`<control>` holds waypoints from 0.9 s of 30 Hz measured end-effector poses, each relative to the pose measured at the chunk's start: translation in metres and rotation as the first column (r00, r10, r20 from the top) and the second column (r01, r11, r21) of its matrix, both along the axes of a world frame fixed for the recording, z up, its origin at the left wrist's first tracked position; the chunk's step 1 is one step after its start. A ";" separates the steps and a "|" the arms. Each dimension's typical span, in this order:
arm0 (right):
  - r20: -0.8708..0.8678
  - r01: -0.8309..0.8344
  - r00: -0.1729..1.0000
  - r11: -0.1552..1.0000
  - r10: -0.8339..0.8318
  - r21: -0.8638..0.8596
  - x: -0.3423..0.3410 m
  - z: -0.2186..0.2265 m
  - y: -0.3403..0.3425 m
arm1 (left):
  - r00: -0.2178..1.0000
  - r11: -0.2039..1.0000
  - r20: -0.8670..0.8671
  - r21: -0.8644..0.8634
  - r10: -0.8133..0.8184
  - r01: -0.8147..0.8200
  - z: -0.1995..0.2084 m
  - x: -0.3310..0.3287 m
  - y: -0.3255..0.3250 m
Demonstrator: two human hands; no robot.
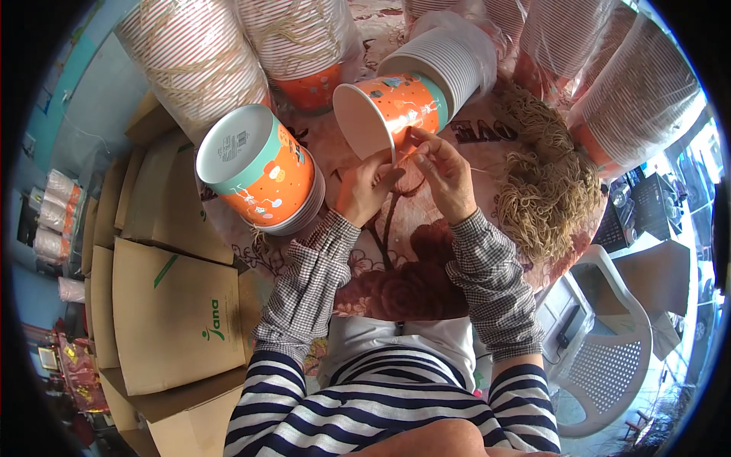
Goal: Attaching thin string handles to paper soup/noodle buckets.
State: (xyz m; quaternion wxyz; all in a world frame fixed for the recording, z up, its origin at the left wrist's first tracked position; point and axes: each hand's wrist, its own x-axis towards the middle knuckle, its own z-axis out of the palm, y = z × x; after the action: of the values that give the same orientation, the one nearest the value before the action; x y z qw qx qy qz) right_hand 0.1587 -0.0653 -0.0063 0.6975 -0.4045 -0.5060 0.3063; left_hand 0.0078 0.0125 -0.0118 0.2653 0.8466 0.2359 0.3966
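Note:
An orange paper bucket (407, 99) with a mint-green band lies tilted on its side, its white mouth facing left. My left hand (367, 186) is closed at the lower edge of its rim. Fingers of my right hand (448, 177) are pinched together just below the bucket's printed side; a thin strand seems to show there, too fine to make out. Behind it a nested stack of white-rimmed buckets (445, 57) lies in clear plastic. To the left, a short stack of upside-down orange buckets (266, 171) stands near my left hand.
Tan twine (544, 198) lies in a tangled bundle on the right of the flowered tablecloth (396, 266). Tall plastic-wrapped bucket stacks (190, 53) line the far edge. Cardboard boxes (179, 312) stand at the left, a white plastic chair (609, 365) at the right.

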 end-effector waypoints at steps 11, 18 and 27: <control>0.079 -0.001 0.997 0.998 0.006 -0.065 -0.005 -0.003 0.002 | 0.961 0.977 -0.178 0.042 0.212 -0.208 -0.022 -0.010 0.022; 0.115 0.045 0.992 0.999 -0.044 -0.002 0.000 -0.008 0.002 | 0.953 0.938 0.301 -0.338 0.025 0.082 0.002 -0.003 0.004; 0.126 -0.003 0.992 0.995 0.015 -0.095 -0.005 -0.001 -0.002 | 0.939 0.928 0.341 -0.364 0.052 0.081 -0.012 -0.007 0.019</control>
State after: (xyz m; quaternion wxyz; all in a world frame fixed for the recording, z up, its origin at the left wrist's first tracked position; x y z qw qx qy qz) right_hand 0.1542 -0.0673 -0.0071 0.6425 -0.4533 -0.5362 0.3068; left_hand 0.0007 0.0313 -0.0235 0.4613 0.6998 0.2503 0.4846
